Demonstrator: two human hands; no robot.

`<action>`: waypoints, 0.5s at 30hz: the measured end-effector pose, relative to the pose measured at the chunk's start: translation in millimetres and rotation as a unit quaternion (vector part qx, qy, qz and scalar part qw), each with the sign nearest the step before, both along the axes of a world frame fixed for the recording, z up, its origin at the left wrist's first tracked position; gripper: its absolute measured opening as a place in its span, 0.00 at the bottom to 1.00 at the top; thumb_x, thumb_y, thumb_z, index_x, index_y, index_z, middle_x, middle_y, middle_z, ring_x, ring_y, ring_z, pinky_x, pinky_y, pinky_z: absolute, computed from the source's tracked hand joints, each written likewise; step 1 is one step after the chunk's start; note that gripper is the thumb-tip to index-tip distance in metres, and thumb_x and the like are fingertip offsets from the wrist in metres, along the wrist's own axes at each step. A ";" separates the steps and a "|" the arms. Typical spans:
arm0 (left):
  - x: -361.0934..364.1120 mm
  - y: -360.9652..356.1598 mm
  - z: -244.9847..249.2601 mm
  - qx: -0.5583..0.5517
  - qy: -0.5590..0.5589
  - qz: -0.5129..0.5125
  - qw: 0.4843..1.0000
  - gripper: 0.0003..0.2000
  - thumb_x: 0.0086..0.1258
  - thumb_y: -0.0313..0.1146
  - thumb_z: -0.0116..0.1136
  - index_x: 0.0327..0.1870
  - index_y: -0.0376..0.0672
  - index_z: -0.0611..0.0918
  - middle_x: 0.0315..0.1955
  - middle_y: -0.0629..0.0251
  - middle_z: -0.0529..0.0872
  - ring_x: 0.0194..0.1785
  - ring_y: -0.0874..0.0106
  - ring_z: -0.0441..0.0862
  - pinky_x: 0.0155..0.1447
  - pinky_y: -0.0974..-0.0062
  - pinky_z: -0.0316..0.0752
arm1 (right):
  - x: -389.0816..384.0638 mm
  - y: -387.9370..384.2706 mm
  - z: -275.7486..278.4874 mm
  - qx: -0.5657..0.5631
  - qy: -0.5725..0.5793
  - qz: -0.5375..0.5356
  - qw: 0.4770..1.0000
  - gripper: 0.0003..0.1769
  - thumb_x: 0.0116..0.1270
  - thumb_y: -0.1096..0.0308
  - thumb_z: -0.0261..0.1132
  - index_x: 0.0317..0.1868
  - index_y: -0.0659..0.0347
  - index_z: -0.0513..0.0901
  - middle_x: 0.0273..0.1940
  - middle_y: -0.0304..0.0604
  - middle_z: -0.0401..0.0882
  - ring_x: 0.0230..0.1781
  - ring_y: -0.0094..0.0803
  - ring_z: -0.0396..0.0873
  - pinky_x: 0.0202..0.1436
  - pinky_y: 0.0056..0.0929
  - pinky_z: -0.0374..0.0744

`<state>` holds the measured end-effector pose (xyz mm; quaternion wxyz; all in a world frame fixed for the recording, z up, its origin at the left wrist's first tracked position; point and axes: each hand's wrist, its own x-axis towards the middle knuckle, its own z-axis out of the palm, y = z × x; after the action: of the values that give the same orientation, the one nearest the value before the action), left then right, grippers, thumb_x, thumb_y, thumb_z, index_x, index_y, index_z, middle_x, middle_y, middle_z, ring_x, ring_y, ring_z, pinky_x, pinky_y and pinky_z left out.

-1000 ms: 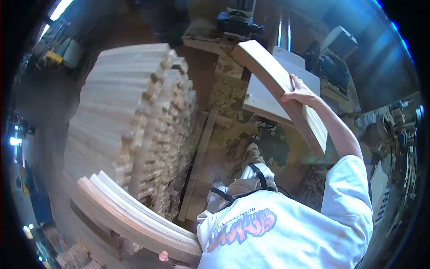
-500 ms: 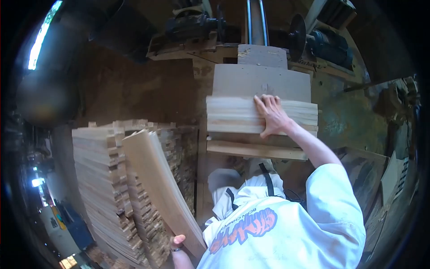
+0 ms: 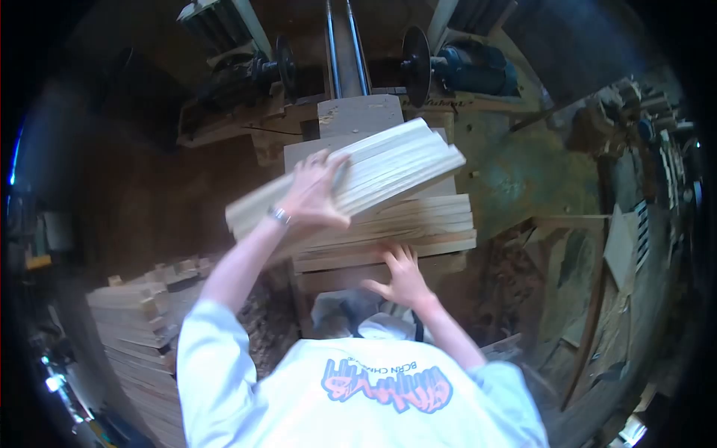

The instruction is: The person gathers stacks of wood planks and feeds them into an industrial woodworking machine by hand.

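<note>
My left hand (image 3: 314,190), with a watch at the wrist, grips a bundle of pale wooden boards (image 3: 399,166) across its top. The bundle is tilted, its right end farther from me, and overlaps the grey sliding platform (image 3: 360,116). Nearer to me, a second group of boards (image 3: 429,220) lies crosswise on the platform. At its near edge rests my right hand (image 3: 407,280), fingers spread and fingertips right against the wood. Part of the lower boards is hidden under the tilted bundle.
Two rails (image 3: 343,52) run away from the platform. A circular saw blade (image 3: 416,66) with a motor (image 3: 478,67) stands right of them, another blade (image 3: 286,63) left. Tall stacks of boards (image 3: 131,325) stand at my left; a wooden frame (image 3: 571,222) is at right.
My left hand has brought the bundle from beside the left stacks up over the platform. My right hand has moved from on top of the platform's boards to their near edge. The view has turned right.
</note>
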<state>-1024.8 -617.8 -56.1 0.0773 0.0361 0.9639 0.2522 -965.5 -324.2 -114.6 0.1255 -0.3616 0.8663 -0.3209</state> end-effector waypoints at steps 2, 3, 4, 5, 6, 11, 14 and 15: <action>-47.9 14.5 -26.7 -0.086 -0.006 -0.065 0.994 0.63 0.27 0.54 0.78 0.76 0.49 0.62 0.68 0.33 0.64 0.74 0.40 0.58 0.73 0.37 0.56 | 14.3 32.7 -2.7 -0.052 -0.026 -0.086 0.995 0.34 0.55 0.52 0.78 0.60 0.58 0.79 0.60 0.49 0.76 0.62 0.50 0.72 0.72 0.53 0.64; -63.3 22.6 -35.5 -0.138 0.004 -0.104 0.985 0.64 0.27 0.56 0.79 0.76 0.50 0.62 0.69 0.34 0.61 0.75 0.40 0.57 0.71 0.33 0.56 | 17.0 43.5 5.5 -0.072 0.008 -0.169 0.983 0.23 0.56 0.61 0.78 0.50 0.61 0.84 0.50 0.45 0.82 0.55 0.46 0.78 0.64 0.46 0.72; -77.7 26.8 -43.3 -0.148 -0.003 -0.126 0.981 0.64 0.27 0.57 0.79 0.76 0.50 0.62 0.70 0.34 0.60 0.75 0.40 0.56 0.71 0.32 0.56 | 16.0 64.4 4.4 -0.072 0.023 -0.219 0.973 0.21 0.56 0.63 0.78 0.49 0.61 0.84 0.49 0.46 0.82 0.53 0.45 0.79 0.61 0.43 0.74; -88.9 29.4 -50.8 -0.161 -0.012 -0.153 0.975 0.64 0.27 0.57 0.79 0.76 0.50 0.61 0.70 0.34 0.59 0.75 0.40 0.56 0.70 0.31 0.56 | 15.8 82.6 -0.8 -0.076 0.035 -0.272 0.959 0.20 0.57 0.64 0.78 0.48 0.61 0.85 0.48 0.46 0.83 0.51 0.45 0.79 0.58 0.40 0.77; -97.4 33.8 -59.6 -0.147 -0.014 -0.157 0.976 0.64 0.28 0.57 0.79 0.76 0.50 0.62 0.71 0.35 0.59 0.75 0.41 0.56 0.71 0.34 0.57 | 12.7 99.5 -2.5 -0.058 0.044 -0.313 0.947 0.19 0.58 0.66 0.77 0.48 0.62 0.85 0.47 0.47 0.83 0.49 0.43 0.81 0.56 0.38 0.78; -106.6 30.1 -88.6 0.081 -0.113 -0.076 0.987 0.62 0.31 0.56 0.80 0.76 0.50 0.63 0.72 0.42 0.61 0.76 0.45 0.55 0.72 0.44 0.60 | -31.2 154.9 -35.8 -0.063 0.007 -0.433 0.899 0.17 0.67 0.67 0.71 0.53 0.66 0.83 0.52 0.51 0.81 0.54 0.42 0.80 0.61 0.36 0.77; -60.2 25.8 -94.2 0.089 0.076 0.036 0.992 0.36 0.53 0.43 0.75 0.66 0.43 0.77 0.65 0.49 0.75 0.69 0.54 0.71 0.70 0.57 0.68 | -70.4 174.6 -84.9 -0.025 -0.115 -0.418 0.901 0.27 0.77 0.57 0.61 0.64 0.73 0.77 0.59 0.52 0.81 0.60 0.34 0.77 0.65 0.31 0.72; -43.1 16.5 -96.2 0.107 0.148 0.085 0.979 0.30 0.58 0.40 0.73 0.62 0.41 0.81 0.62 0.50 0.80 0.66 0.56 0.76 0.69 0.58 0.71 | -78.2 173.1 -78.5 -0.086 -0.270 -0.409 0.867 0.24 0.79 0.56 0.58 0.60 0.71 0.81 0.51 0.43 0.85 0.54 0.27 0.78 0.63 0.25 0.72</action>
<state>-1067.9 -601.3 -152.3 -0.0928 -0.0013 0.9316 0.3515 -1043.7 -151.2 -193.1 0.1805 0.1171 0.8377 -0.5020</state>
